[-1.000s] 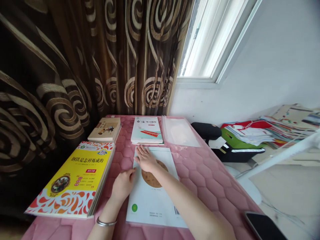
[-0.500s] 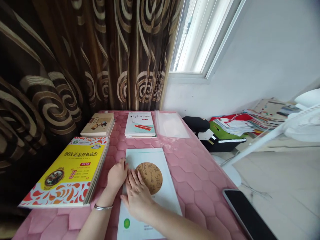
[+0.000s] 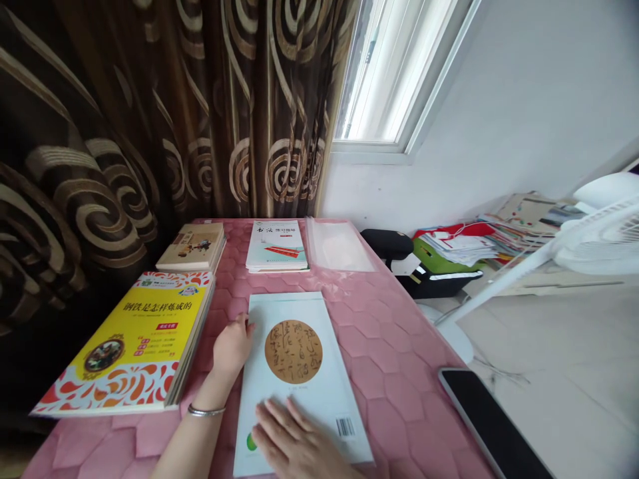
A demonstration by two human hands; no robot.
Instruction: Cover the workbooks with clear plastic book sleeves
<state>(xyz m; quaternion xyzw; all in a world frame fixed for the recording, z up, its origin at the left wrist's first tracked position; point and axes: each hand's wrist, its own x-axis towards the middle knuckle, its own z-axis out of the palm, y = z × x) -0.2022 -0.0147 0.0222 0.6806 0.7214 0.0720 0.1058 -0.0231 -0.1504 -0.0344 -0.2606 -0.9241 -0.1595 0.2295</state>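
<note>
Over pink quilted cover (image 3: 394,372), right hand (image 3: 294,439) now drawn down white book (image 3: 312,394), laid palm-down near end, loosely spread, gripping nothing; brown disc (image 3: 293,351) just ahead now fully bared. Still curled at book's edge: left hand (image 3: 232,349), cannot tell if pinching. Half-hidden beneath right hand, green emblem (image 3: 250,442). Cut off below: right wrist, and, off to its right, phone (image 3: 494,426).

- Right hand (image 3: 298,440): cut off by bottom edge, hides part of green dot (image 3: 250,442)
- Pale book (image 3: 315,394): small print unreadable
- Phone (image 3: 492,419): near end cropped
- Fan (image 3: 602,233): cropped at right
</note>
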